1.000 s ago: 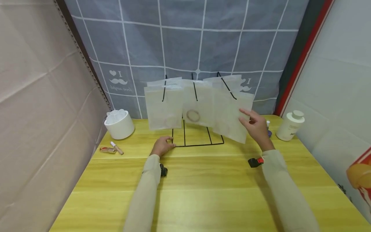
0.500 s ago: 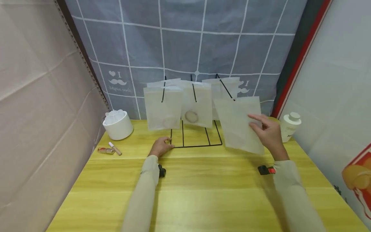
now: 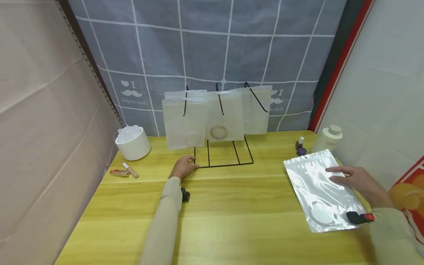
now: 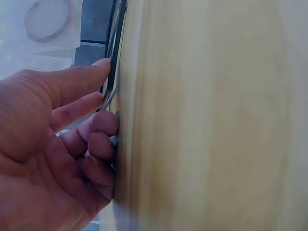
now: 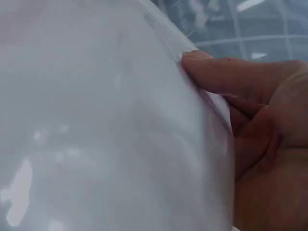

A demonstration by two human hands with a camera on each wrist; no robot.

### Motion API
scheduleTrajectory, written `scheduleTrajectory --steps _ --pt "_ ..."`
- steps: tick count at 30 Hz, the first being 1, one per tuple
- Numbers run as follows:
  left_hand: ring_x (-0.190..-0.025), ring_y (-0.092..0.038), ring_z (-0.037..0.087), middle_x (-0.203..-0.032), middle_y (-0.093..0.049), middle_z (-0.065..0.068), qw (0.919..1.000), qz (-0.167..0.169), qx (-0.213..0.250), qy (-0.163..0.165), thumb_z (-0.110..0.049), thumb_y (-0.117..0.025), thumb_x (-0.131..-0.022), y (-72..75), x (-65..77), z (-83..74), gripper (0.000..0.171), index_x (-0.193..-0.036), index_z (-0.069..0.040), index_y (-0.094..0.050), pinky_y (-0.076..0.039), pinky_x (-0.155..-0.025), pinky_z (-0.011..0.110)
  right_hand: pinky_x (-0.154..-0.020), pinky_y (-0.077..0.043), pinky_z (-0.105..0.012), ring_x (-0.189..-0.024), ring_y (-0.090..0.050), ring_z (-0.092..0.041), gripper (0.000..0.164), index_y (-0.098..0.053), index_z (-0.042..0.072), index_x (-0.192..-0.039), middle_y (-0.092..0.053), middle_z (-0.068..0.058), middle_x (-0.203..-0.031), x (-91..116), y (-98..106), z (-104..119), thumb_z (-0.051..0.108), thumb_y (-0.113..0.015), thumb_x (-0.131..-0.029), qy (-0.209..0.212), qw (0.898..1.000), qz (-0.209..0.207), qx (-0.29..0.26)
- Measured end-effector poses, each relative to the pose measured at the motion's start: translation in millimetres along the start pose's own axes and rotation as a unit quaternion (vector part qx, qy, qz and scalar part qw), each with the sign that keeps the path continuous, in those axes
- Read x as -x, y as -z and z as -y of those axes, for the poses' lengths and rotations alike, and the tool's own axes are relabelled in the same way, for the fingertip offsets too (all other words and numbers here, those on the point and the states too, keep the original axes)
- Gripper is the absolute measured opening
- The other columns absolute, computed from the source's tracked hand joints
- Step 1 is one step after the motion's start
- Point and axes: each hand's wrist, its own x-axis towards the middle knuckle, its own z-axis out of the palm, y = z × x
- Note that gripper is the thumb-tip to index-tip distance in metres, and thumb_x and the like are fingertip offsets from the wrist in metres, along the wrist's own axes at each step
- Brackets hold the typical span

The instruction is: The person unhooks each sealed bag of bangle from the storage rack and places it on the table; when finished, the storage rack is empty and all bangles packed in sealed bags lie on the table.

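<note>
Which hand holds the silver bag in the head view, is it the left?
No, the right hand pinches the silver bag near its edge, while the left hand is at the rack.

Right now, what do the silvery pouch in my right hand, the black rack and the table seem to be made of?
Pouch: glossy plastic film, perhaps metallised, given its bright silvery glare and creases.
Rack: probably painted or coated metal, judging by its thin, dark rods.
Table: wood or wood-look laminate, showing yellowish grain and soft sheen.
</note>
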Motion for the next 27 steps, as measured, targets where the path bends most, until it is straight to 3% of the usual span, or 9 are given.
scheduleTrajectory --steps 2,6,9,15,21,24,27 --pt "-0.111 -0.063 0.033 -0.129 -0.065 0.018 1.0000 0.001 -0.003 0.001 -0.028 -0.072 -0.095 1.1 -0.2 1.2 0.049 -0.138 -0.009 -0.061 -0.050 -0.095 0.051 -0.084 -0.045 -0.043 -0.123 -0.044 -0.054 0.064 -0.057 -0.002 -0.138 -0.037 -0.042 -0.145 -8 2 -28 0.043 -0.070 -0.094 -0.006 0.998 0.022 0.051" --pt "-0.113 -0.062 0.034 -0.132 -0.063 0.018 1.0000 0.000 -0.002 0.002 -0.027 -0.072 -0.095 2.1 -1.5 1.9 0.048 -0.139 -0.009 -0.061 -0.049 -0.096 0.051 -0.080 -0.045 -0.039 -0.116 -0.050 -0.051 0.060 -0.060 -0.007 -0.132 -0.044 -0.043 -0.139 -22 2 -66 0.038 -0.072 -0.094 -0.003 0.996 0.008 0.085" --pt "-0.114 -0.061 0.035 -0.132 -0.063 0.019 1.0000 0.002 -0.001 -0.001 -0.026 -0.072 -0.095 2.3 -2.0 0.8 0.048 -0.139 -0.009 -0.061 -0.049 -0.097 0.051 -0.076 -0.046 -0.038 -0.111 -0.051 -0.048 0.059 -0.060 -0.009 -0.131 -0.044 -0.043 -0.139 -30 4 -81 0.036 -0.071 -0.095 -0.010 0.997 -0.013 0.082" --pt "-0.111 -0.062 0.035 -0.130 -0.064 0.019 1.0000 0.003 -0.001 -0.007 -0.026 -0.072 -0.095 1.8 -0.9 -2.0 0.047 -0.138 -0.008 -0.061 -0.049 -0.095 0.051 -0.081 -0.045 -0.048 -0.115 -0.043 -0.052 0.070 -0.055 -0.009 -0.134 -0.033 -0.044 -0.145 -36 10 -88 0.046 -0.069 -0.093 -0.061 0.996 -0.021 0.054" --pt "-0.108 -0.062 0.034 -0.129 -0.064 0.019 1.0000 0.000 0.004 -0.008 -0.025 -0.071 -0.096 3.2 -1.4 -2.7 0.047 -0.138 -0.008 -0.061 -0.049 -0.093 0.051 -0.081 -0.044 -0.044 -0.112 -0.046 -0.050 0.072 -0.054 -0.010 -0.133 -0.037 -0.043 -0.142 -38 8 -85 0.049 -0.066 -0.095 -0.043 0.997 -0.032 0.064" --pt "-0.110 -0.061 0.034 -0.131 -0.063 0.019 1.0000 0.000 0.006 -0.007 -0.026 -0.071 -0.096 3.3 -1.2 -2.0 0.047 -0.138 -0.008 -0.061 -0.049 -0.095 0.051 -0.086 -0.042 -0.052 -0.113 -0.043 -0.052 0.072 -0.053 -0.011 -0.132 -0.036 -0.045 -0.140 -39 8 -87 0.049 -0.067 -0.095 -0.035 0.997 -0.030 0.055" --pt "-0.114 -0.061 0.035 -0.133 -0.062 0.019 1.0000 0.004 0.005 -0.007 -0.026 -0.071 -0.095 1.4 -2.0 0.1 0.048 -0.138 -0.008 -0.061 -0.049 -0.096 0.052 -0.092 -0.039 -0.061 -0.115 -0.037 -0.054 0.077 -0.049 -0.011 -0.133 -0.030 -0.046 -0.139 -39 8 -93 0.052 -0.069 -0.092 -0.054 0.998 -0.011 0.027"
